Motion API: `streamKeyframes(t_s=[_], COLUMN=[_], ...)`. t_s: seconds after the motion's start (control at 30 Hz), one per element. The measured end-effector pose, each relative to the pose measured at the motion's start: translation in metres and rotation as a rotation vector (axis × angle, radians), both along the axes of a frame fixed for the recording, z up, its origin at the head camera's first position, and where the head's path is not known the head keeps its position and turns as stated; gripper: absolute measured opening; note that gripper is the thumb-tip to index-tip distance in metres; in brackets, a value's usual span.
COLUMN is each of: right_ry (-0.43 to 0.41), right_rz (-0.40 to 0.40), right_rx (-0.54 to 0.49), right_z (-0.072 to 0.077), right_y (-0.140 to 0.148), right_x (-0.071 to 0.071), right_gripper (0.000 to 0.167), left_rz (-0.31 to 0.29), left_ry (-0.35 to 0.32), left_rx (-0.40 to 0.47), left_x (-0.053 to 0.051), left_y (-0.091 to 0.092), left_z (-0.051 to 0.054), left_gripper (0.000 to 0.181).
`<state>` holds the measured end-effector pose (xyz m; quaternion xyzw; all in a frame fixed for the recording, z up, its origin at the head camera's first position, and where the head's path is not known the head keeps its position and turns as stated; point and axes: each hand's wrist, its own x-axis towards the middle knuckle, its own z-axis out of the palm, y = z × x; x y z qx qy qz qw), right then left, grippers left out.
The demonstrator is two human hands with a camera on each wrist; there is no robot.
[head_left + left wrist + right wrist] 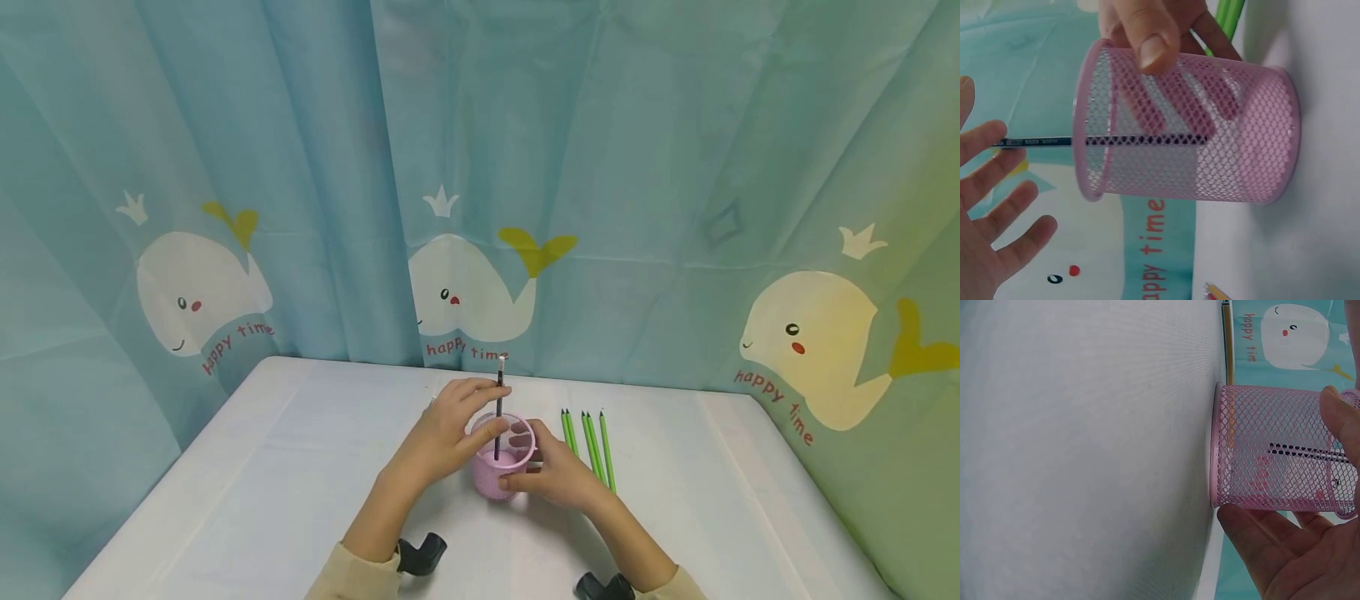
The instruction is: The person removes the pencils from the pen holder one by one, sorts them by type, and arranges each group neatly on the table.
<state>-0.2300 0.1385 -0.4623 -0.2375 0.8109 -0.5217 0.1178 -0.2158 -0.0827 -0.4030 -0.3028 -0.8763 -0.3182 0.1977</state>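
A pink mesh pencil cup (489, 479) stands upright on the white table. My right hand (557, 471) grips its side, thumb at the front and fingers around the back, which show through the mesh in the left wrist view. Over the rim, my left hand (444, 425) holds a black pencil (500, 404) between its fingers, the light-coloured end pointing up. The pencil's lower part (1147, 139) is inside the cup, and its end hangs above the bottom. In the right wrist view the dark pencil (1304, 451) also shows through the mesh.
Several green pencils (592, 446) lie side by side on the table (697, 492), right of the cup. Yellow and red pencil ends (1215, 292) show low in the left wrist view. A curtain with whales (480, 292) hangs behind. Black devices (423, 554) sit at both wrists.
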Motion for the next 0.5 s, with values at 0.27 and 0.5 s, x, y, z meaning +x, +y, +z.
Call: streamKeyframes(t_s=[0.27,0.5], right_ry=[0.009,0.000], right_rz=[-0.015,-0.020], right_rx=[0.016,0.000], right_z=[0.0007,-0.0007], right_y=[-0.0008,-0.0003], right_x=[-0.0001,0.0000], right_gripper=[0.076,0.077], left_rz=[-0.011,-0.029], left_ry=[-0.002,0.038], left_rx=[0.075,0.138], left_x=[0.0011,0.0013], left_y=[-0.0042,-0.0078], left_z=[0.0062,0.0108], left_gripper=[0.043,0.039])
